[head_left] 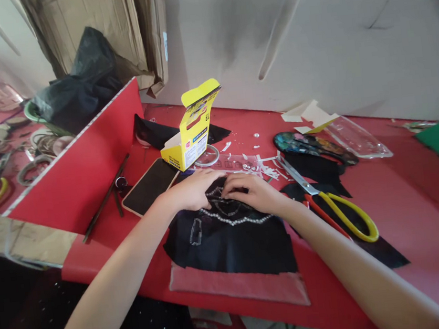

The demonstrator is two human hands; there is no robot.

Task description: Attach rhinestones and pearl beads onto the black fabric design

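Both hands meet over a black cloth [233, 250] that lies on a clear pinkish sheet [241, 286] at the table's front edge. My left hand [198, 189] is closed on the upper part of the cloth, fingers bent down. Beside it, my right hand [251, 188] has its fingers curled in and pinches a dark fold of the cloth. Anything small between the fingertips is hidden. Across the cloth below the hands runs a wavy string of silvery beads [236, 220]. To its left sits a clear beaded outline [196, 232].
Scissors [320, 192] with yellow and red handles lie right, over black scraps. Behind the hands stand an open yellow box [194, 130], a tape roll [207, 156] and white snippets. A phone [149, 188] lies left, before a red upright panel [84, 164].
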